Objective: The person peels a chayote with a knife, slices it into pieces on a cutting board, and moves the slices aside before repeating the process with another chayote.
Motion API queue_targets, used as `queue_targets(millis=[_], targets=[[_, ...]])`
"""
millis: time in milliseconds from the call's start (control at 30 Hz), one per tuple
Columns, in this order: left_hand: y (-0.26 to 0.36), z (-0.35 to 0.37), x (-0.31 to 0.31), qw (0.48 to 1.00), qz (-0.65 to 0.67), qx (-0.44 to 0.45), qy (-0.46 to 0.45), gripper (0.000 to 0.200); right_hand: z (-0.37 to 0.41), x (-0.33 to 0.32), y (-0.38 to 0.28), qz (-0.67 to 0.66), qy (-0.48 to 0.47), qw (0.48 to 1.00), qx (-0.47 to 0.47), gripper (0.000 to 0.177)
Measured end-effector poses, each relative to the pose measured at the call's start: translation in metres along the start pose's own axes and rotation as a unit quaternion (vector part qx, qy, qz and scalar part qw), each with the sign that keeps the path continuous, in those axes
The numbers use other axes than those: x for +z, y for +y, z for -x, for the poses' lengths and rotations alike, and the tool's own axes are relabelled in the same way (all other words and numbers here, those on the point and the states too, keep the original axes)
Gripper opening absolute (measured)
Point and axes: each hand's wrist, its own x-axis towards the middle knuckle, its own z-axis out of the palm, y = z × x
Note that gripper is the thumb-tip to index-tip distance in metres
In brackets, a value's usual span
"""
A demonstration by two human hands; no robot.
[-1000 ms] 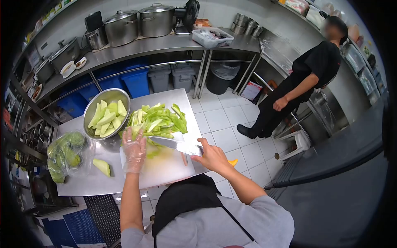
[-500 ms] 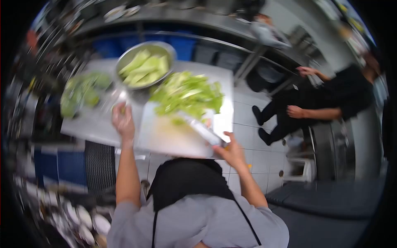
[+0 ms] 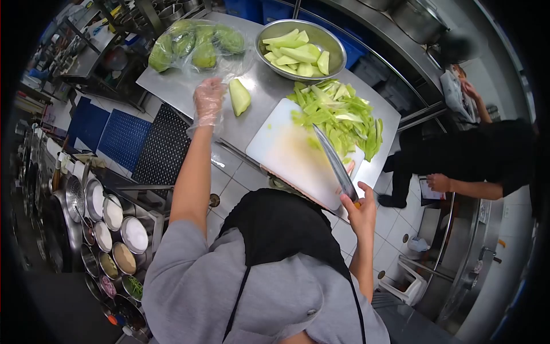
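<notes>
My left hand [image 3: 208, 104], in a clear plastic glove, is over the metal table with its fingers curled together; whatever is in them is hidden. Just right of it lies a pale green peeled piece [image 3: 239, 97]. Above the hand, a clear bag [image 3: 197, 45] holds several green vegetables. My right hand [image 3: 361, 211] grips the handle of a large knife [image 3: 334, 160], whose blade lies over the white cutting board [image 3: 281, 143]. Green peelings [image 3: 338, 114] are heaped on the board's far right part and the table. Pale green pieces [image 3: 301, 54] fill much of a steel bowl [image 3: 338, 49].
At the right stands a person in black [image 3: 470, 152], hands apart from mine. Containers of ingredients [image 3: 123, 258] are at the lower left. Dark mats [image 3: 163, 140] lie on the floor at the left. A shelf with a large pot [image 3: 418, 20] is at the upper right.
The view has turned, shifting the table and bowl up and to the right. The fingers of my left hand are now curled together, and the peeled piece shows beside it. The knife stays in my right hand.
</notes>
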Motion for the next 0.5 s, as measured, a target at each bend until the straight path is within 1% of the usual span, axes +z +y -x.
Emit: queue_targets(millis=[33,100,200,400,500], targets=[[0.012,0.004,0.003,0.996,0.077,-0.036,-0.023,0.042,0.001,0.001,-0.002,-0.001,0.006,1.0,-0.003,0.075],[0.027,0.009,0.006,0.966,0.227,-0.104,-0.069,0.047,0.004,0.004,-0.004,-0.006,0.02,1.0,-0.011,0.075],[0.026,0.01,0.007,0.935,0.32,-0.093,-0.119,0.053,0.007,0.004,-0.003,-0.019,0.023,1.0,0.003,0.075],[0.026,0.01,0.011,0.913,0.373,-0.101,-0.131,0.051,0.008,0.003,0.006,0.004,0.027,1.0,0.014,0.073],[0.034,0.013,0.02,0.905,0.376,-0.093,-0.174,0.054,0.008,0.003,0.012,-0.017,0.03,0.999,-0.001,0.071]])
